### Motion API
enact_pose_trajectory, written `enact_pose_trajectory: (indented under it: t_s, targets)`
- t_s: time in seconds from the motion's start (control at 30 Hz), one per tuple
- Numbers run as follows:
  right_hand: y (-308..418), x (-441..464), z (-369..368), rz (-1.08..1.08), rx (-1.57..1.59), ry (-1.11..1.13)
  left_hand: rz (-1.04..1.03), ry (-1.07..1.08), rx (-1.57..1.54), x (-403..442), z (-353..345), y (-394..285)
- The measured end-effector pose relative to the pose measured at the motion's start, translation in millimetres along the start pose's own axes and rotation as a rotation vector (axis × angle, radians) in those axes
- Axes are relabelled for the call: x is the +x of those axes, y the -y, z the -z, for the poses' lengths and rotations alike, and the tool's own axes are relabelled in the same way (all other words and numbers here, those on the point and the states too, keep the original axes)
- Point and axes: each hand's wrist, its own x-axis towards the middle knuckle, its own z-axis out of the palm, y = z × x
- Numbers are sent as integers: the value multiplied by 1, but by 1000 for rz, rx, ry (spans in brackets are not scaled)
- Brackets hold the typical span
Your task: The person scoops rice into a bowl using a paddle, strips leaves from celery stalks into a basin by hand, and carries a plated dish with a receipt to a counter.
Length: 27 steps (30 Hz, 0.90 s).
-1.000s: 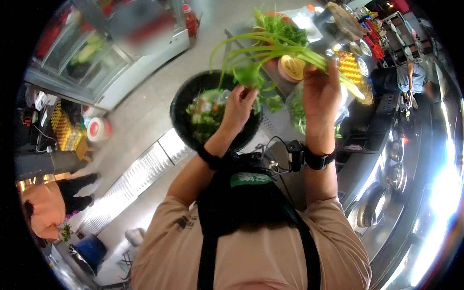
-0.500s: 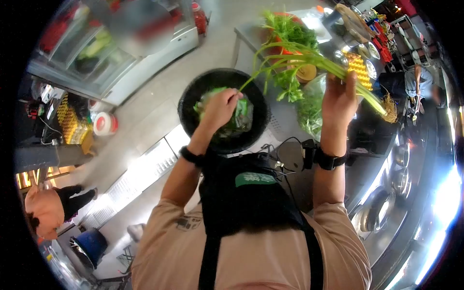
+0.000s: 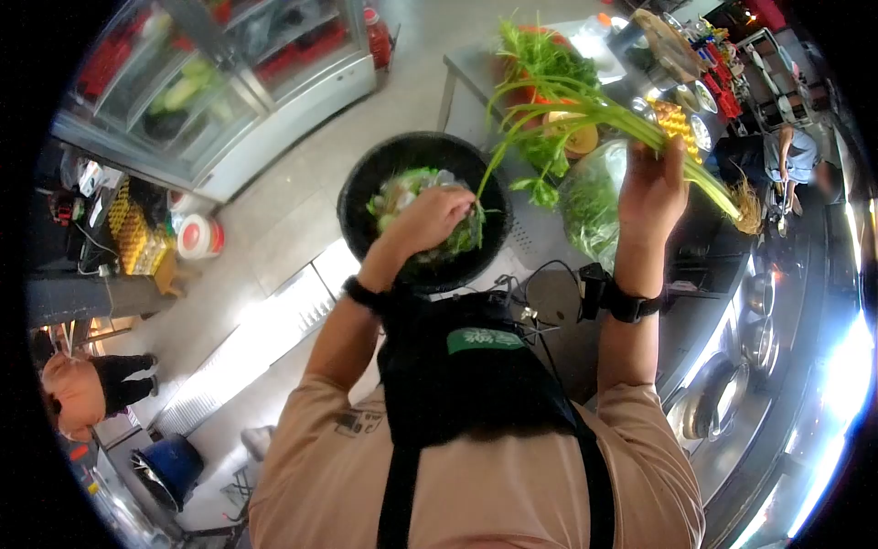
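Observation:
My right hand is wrapped round a bunch of celery, held up over the worktop, its root end pointing right and its leafy stalks fanning left. One thin stalk bends down to my left hand, whose closed fingertips grip its end. That hand is above a large black tub holding green leafy scraps and pale, clear plastic-like pieces. Beside my right hand, a clear plastic bag of greens rests on the worktop.
A red container of leafy greens stands on the metal worktop, near egg trays. At upper left is a glass-door fridge. A white bucket is on the left. One person stands lower left, another far right.
My left hand has moved slightly right and down, pulling the thin celery stalk lower. My right hand and the bunch have shifted a little right. The person at left has moved.

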Motion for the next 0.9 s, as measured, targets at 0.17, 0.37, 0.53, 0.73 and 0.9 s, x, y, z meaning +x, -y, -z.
enact_pose_trajectory:
  t_s: [0.17,0.37,0.53,0.73,0.9]
  targets:
    - [5,3,7,6,42,28,61,-146,-42,-2,-1,-6]
    - [10,1,3,26,27,6,618,-333,-952,-7,-20,20]
    - [12,5,3,18,55,48,574,-356,-902,-10,-11,33]
    - [10,6,-3,32,54,72,134,-477,155,6,-17,44]
    - [7,5,-12,0,91,59,41,-538,-125,27,-29,1]
